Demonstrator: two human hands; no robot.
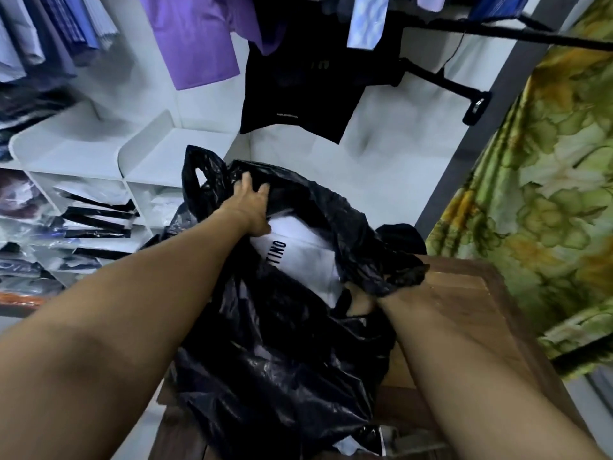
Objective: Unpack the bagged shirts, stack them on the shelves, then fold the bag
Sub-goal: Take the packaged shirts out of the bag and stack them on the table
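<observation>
The room was lit brightly and evenly by diffuse light; only a faint grey shadow was cast on the white wall (pixel 368 144). Pale glints were picked up on the creased glossy black plastic bag (pixel 265 360). The hanging blue and striped shirts (pixel 49 34) and white shelf unit (pixel 83 144) were smeared by motion blur. The black metal rail (pixel 497 31) was bent by wide-angle distortion near the edge.

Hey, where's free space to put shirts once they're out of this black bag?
Bare: the white shelf top between the hanging shirts and the cubbies, and the wooden table strip between the black bag and the floral curtain. Crowded: the cubbies below, stacked with packaged shirts.
</observation>
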